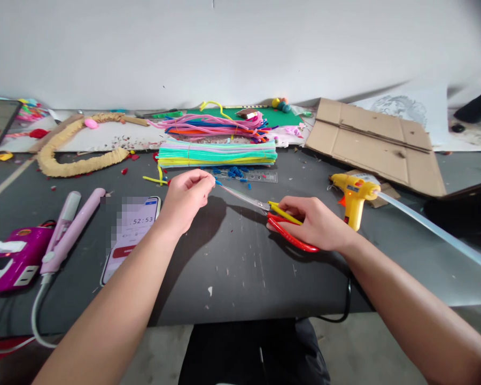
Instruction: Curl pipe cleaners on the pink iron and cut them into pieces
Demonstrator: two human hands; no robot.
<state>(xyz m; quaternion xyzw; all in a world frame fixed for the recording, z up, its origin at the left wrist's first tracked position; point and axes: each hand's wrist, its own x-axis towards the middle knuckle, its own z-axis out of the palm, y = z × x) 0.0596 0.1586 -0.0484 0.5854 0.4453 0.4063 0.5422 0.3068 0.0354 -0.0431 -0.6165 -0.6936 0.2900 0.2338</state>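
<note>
My right hand (310,220) grips scissors (291,230) with one red and one yellow handle, their blades pointing left. Closed in a pinch, my left hand (190,195) holds a blue pipe cleaner (218,183), whose short end sticks out at the blade tips. Most of this pipe cleaner is hidden by my fingers. Just beyond the blades, several short blue pieces (235,171) lie on and around a clear ruler (264,176). A bundle of teal, yellow and lilac pipe cleaners (216,153) lies behind them.
A yellow glue gun (355,195) and folded cardboard (377,141) are at right. To the left lie a phone (134,240), a pink hair straightener (70,230), a magenta power strip (20,256) and a curved tan wrapped form (64,160). Pink and blue pipe cleaners (220,125) lie farther back.
</note>
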